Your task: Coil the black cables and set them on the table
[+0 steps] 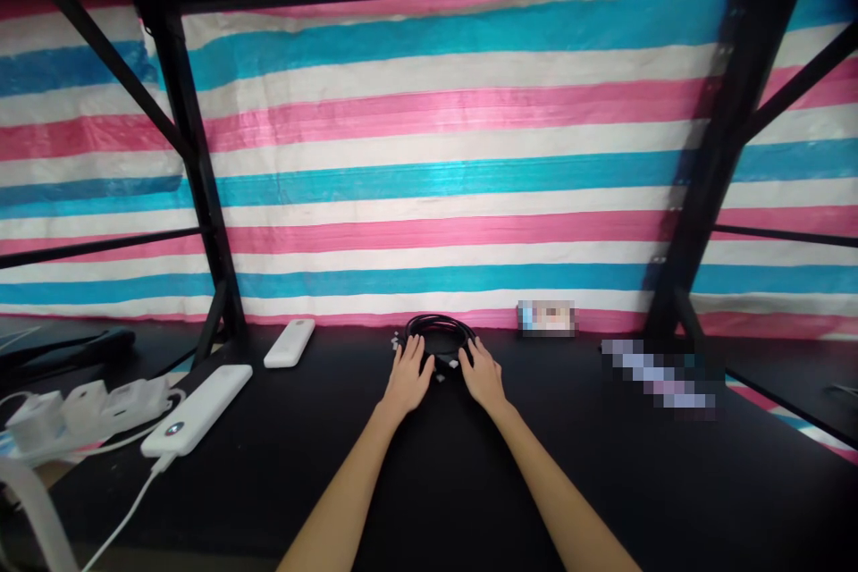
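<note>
A coiled black cable lies on the black table, near its back edge. My left hand rests on the left side of the coil, palm down with the fingers apart. On the coil's right side lies my right hand, also spread and palm down. Between the two hands a small light connector shows at the near side of the loop. More small connector ends stick out at the coil's left. Neither hand is closed round the cable.
Two white power banks stand left, a small one and a larger one with a white cable. Plugs on a power strip are at far left. Pixelated items lie right, a box and a long one. Black frame posts flank the striped sheet.
</note>
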`<state>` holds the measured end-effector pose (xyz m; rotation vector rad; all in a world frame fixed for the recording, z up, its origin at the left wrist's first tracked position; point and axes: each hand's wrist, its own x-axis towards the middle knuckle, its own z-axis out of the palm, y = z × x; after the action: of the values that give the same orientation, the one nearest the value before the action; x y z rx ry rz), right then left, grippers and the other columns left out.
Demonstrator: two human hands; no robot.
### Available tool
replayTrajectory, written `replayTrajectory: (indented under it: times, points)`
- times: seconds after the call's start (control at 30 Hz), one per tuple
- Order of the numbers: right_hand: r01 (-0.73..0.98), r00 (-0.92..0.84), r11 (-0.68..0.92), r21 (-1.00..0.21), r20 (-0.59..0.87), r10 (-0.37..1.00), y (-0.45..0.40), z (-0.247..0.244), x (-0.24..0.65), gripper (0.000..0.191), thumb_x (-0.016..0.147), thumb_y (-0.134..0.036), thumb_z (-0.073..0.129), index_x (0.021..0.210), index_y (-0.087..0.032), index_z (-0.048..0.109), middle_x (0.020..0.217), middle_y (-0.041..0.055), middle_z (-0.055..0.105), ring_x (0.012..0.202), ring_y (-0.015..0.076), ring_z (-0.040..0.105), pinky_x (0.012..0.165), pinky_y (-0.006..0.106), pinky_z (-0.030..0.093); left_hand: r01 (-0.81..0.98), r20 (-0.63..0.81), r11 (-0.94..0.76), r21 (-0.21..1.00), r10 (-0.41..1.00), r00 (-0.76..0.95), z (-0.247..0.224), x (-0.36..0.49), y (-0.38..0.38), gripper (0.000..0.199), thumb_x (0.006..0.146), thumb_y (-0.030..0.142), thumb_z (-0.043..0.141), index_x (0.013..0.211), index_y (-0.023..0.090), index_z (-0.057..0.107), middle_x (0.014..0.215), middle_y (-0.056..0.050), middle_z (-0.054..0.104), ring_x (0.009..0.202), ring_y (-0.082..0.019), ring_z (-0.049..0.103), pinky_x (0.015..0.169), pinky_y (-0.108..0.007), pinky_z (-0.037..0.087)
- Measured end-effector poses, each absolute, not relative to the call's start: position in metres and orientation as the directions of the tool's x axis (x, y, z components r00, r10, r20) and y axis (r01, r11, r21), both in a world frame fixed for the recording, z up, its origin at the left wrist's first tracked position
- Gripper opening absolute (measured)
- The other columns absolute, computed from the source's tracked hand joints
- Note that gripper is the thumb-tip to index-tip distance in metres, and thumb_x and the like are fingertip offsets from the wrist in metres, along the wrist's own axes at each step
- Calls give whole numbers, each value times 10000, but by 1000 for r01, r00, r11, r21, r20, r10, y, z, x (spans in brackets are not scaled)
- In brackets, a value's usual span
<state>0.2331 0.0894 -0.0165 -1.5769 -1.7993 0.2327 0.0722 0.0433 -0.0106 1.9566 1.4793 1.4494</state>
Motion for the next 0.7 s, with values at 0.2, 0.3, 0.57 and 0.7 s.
replayTrajectory:
  times: [0.2, 0.3, 0.57, 0.7]
  points:
    - [769, 1, 230, -596, 362, 932, 89, -16, 234, 510, 885, -369, 331, 1320, -125, 435, 1407, 150, 353, 1290, 276, 314, 1001, 476, 280, 591, 535, -421, 688, 845, -21, -11, 71, 42, 433, 839, 366, 448, 1233, 190, 485, 1374, -126, 417, 1318, -219, 286, 1095, -422, 119]
    - [728, 31, 219, -650, 351, 936, 90, -17, 234, 541, 880, -394, 325, 1351, -136, 386, 1414, 144, 341, 1294, 280, 303, 1006, 483, 271, 572, 530, -423, 702, 848, -24, -10, 71, 40, 434, 840, 352, 452, 1252, 217, 473, 1388, -99, 404, 1330, -209, 256, 1098, -411, 115]
    - [563, 179, 252, -787, 414, 892, 97, -21, 237, 629, 848, -433, 304, 1344, -51, 362, 1345, 189, 412, 1263, 266, 353, 1014, 390, 292, 781, 555, -333, 529, 831, -22, 2, 77, 32, 472, 901, 320, 301, 1339, 157, 365, 1426, -101, 343, 1348, -188, 204, 1087, -408, 178]
    - [515, 241, 212, -830, 378, 894, 99, -19, 237, 654, 825, -439, 325, 1335, -32, 369, 1308, 212, 434, 1212, 289, 415, 1000, 379, 312, 823, 617, -314, 473, 785, -55, 7, 78, 29, 436, 903, 314, 294, 1288, 159, 427, 1375, -104, 416, 1314, -188, 285, 1068, -379, 235]
